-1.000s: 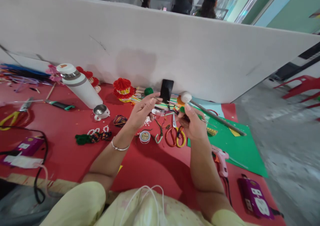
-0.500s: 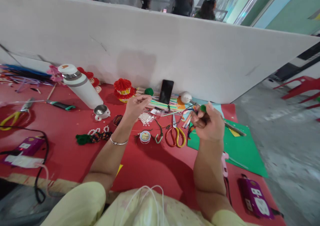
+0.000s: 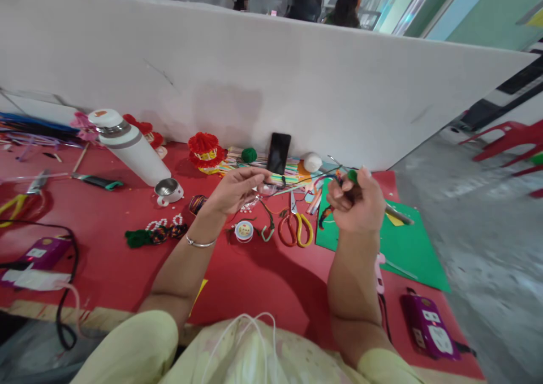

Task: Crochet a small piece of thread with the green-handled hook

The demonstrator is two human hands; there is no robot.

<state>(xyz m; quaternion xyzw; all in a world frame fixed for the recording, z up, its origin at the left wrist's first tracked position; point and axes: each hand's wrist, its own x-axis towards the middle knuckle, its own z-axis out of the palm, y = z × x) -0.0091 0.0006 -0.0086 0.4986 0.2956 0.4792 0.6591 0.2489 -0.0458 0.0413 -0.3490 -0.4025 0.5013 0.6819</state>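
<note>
Across the red surface (image 3: 263,293), a green yarn piece with white beads (image 3: 139,238) lies to our left, seemingly complete. Our left hand (image 3: 240,189) pinches near a dark strand (image 3: 311,177), fingertips together; our right hand (image 3: 358,203) curls around a green yarn bundle (image 3: 352,176) over the green sheet (image 3: 411,259). We judge that bundle unfinished, its strand unsecured; scissors (image 3: 303,229) lie unused.

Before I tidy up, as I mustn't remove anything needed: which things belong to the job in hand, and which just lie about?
In use:
thin dark strand between left hand and right hand
small green piece in right hand

Apparently lying about:
tall white bottle with grey band
black rectangular phone
small white metal-lined cup
</note>
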